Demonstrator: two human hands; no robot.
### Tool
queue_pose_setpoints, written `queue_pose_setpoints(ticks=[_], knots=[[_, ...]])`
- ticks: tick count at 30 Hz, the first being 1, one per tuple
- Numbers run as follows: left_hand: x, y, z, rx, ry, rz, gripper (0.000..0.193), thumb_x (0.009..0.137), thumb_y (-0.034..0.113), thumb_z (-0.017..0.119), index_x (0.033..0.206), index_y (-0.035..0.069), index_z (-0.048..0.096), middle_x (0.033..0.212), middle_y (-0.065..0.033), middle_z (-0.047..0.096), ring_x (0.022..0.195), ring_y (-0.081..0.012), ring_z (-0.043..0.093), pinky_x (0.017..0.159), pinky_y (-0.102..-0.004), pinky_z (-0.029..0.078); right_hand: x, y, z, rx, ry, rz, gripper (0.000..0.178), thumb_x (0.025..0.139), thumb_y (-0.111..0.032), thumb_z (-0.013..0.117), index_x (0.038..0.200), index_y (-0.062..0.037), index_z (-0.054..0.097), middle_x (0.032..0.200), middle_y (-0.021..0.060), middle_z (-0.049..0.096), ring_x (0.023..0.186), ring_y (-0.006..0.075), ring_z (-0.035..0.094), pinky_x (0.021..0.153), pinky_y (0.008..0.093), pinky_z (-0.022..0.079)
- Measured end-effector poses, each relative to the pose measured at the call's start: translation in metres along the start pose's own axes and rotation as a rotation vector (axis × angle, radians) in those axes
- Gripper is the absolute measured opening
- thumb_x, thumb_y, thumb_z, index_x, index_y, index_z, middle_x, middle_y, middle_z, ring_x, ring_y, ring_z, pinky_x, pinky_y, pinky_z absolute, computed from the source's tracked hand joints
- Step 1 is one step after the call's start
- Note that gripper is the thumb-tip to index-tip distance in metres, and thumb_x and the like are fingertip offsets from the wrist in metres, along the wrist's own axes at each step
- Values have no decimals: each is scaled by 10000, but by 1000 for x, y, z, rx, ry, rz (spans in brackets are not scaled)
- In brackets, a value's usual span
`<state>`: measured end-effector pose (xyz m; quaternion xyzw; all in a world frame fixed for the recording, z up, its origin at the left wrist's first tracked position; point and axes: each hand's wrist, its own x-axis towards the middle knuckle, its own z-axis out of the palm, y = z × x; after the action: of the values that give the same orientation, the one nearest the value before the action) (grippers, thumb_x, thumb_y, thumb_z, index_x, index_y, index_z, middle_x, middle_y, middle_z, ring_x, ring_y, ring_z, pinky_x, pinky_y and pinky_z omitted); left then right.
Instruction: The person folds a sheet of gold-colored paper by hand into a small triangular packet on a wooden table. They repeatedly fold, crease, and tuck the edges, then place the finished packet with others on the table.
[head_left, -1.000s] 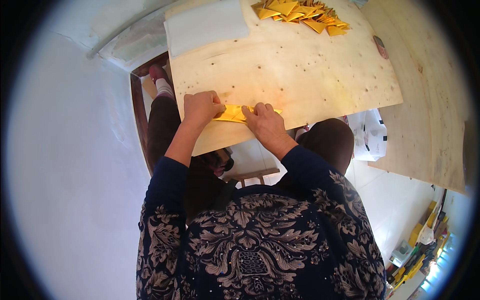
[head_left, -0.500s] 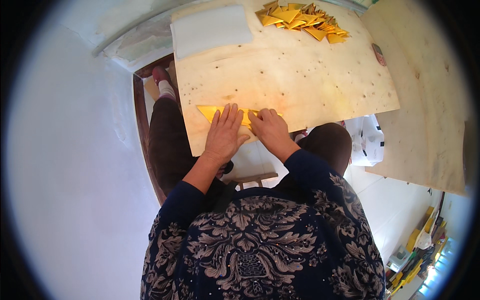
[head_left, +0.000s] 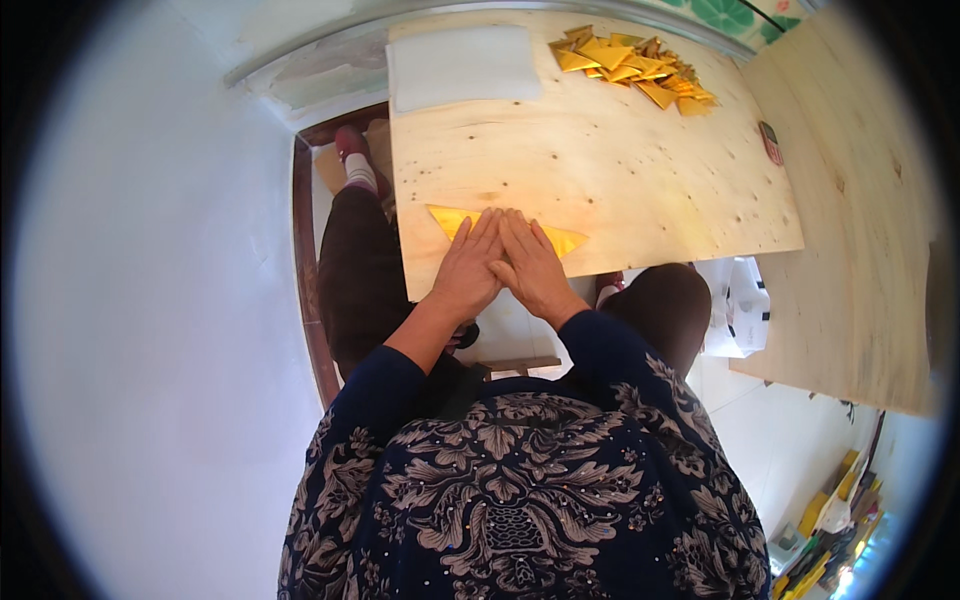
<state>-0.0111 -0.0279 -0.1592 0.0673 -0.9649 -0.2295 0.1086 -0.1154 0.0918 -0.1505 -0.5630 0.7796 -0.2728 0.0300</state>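
Left hand (head_left: 468, 270) and right hand (head_left: 532, 268), both flat and unclenched, are pressing a gold triangular folded paper (head_left: 452, 218), probably foil, near the near edge of the pale plywood board (head_left: 600, 170).

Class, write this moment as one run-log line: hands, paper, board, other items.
left hand: flat on gold paper | right hand: flat on it, beside left | board: gold pile, white sheet at far edge

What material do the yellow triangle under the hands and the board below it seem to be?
The flat golden-yellow triangle looks like thin foil-faced paper: it lies flat and shines slightly. The pale wooden board looks like unfinished plywood: matte, with grain and dark knots.
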Motion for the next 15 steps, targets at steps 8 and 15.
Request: queue_pose_setpoints(ticks=[8, 15], knots=[[-18, -57, -30, 351, -10, -169, 587, 953, 327, 479, 1442, 14, 396, 1542, -143, 343, 1459, -241, 258, 1192, -481, 123, -10, 2, 1, -200, -113, -64, 670, 925, -408, 564, 1391, 51, 422, 1506, 232, 343, 1444, 341, 261, 1186, 441, 183], [-5, -43, -51, 464, 95, -204, 596, 949, 351, 495, 1435, 18, 408, 1526, -147, 367, 1447, -268, 276, 1185, -508, 121, -8, 2, 2, -224, -79, -78, 686, 915, -443, 566, 1363, 67, 462, 1464, 240, 400, 1417, 348, 310, 1174, 456, 206]])
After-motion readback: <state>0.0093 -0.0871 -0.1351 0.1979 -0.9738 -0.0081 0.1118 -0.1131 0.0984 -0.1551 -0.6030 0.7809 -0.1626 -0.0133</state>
